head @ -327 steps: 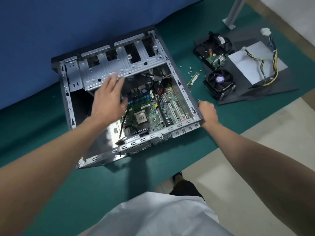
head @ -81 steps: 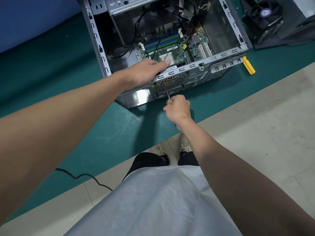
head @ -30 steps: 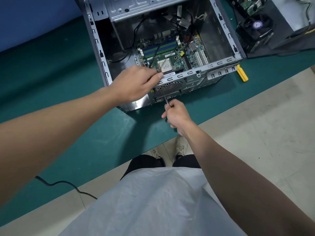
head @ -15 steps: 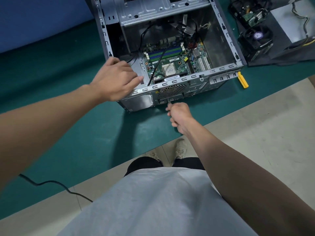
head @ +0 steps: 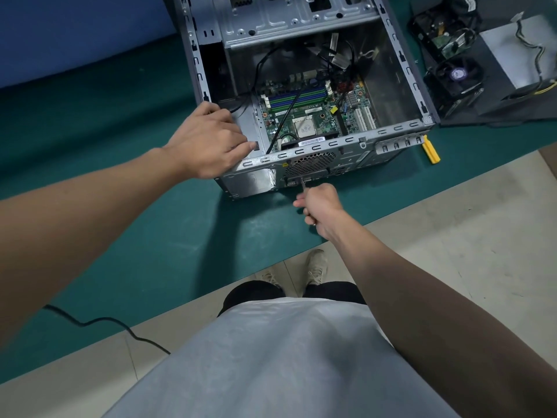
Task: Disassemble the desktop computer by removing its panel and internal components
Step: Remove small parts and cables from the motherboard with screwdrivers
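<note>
While the left hand [head: 211, 140] grips the rim of the open computer case [head: 301, 22], upper centre, the right hand [head: 319, 206] holds a screwdriver [head: 303, 184] to its rear panel [head: 313, 164]; probably a rear screw needs backing out squarely next

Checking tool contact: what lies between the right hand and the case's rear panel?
Head view: only the thin shaft of the screwdriver, running from the right hand to the rear panel, just below the fan grille.

Left hand [head: 208, 143], right hand [head: 319, 206], both curled.
</note>
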